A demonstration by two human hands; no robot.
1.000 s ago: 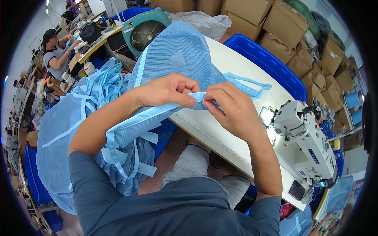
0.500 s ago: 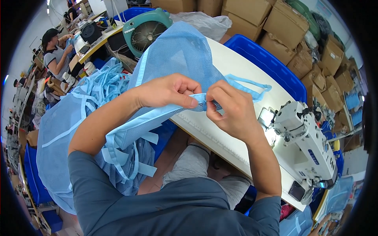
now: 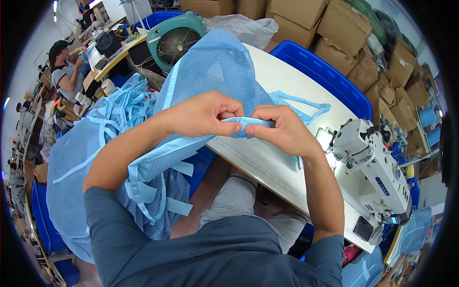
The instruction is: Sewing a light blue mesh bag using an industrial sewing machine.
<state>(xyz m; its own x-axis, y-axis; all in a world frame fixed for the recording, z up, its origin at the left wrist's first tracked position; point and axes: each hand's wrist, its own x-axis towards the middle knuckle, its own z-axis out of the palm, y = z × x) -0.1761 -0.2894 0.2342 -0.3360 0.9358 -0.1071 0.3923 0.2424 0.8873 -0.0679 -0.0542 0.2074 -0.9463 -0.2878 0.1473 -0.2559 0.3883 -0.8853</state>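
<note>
Blue mesh fabric point(image 3: 215, 62) edged with light blue binding tape hangs from my hands over the left end of the white sewing table point(image 3: 253, 158). My left hand point(image 3: 214, 115) is closed, pinching the taped edge between thumb and fingers. Close beside it, my right hand point(image 3: 278, 128) grips the same edge, its thumb laid along the tape. A short stretch of binding tape point(image 3: 240, 125) shows between the two thumbs. To the right of my hands a loop of light blue strap point(image 3: 311, 109) rests on the table.
A white sewing machine point(image 3: 370, 165) stands on the right, a phone-like black device point(image 3: 363, 228) near it. Blue mesh pieces point(image 3: 86, 158) pile up on the left. Behind are a green fan point(image 3: 176, 40), a blue bin point(image 3: 325, 71) and cardboard boxes point(image 3: 346, 28). Another person point(image 3: 67, 71) sits far left.
My right hand has turned, its thumb now flattened along the taped edge instead of pinching with raised fingers. My left hand keeps its hold, nearly in the same place.
</note>
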